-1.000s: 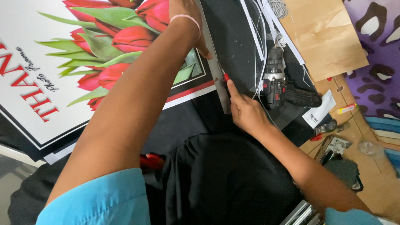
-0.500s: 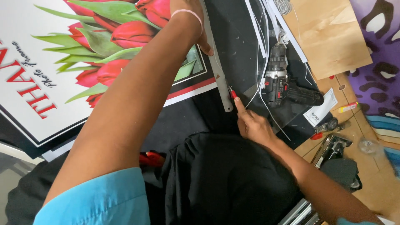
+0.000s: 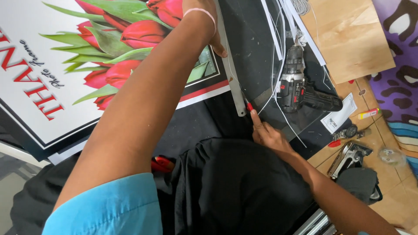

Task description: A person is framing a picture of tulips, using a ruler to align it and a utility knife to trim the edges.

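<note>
Now drawn down to the near end of the metal ruler (image 3: pixel 230 72): right hand (image 3: pixel 266 132) gripping a red-tipped cutter (image 3: pixel 249 105). Left hand (image 3: pixel 208 26) pressed flat, pinning ruler along tulip print (image 3: pixel 109 65) edge. Cut stroke seemingly near its finish.

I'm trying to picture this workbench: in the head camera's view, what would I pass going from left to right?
Tulip poster → left hand pressing the metal ruler → right hand with a red-handled knife → cordless drill → staple gun → patterned purple fabric.
</note>
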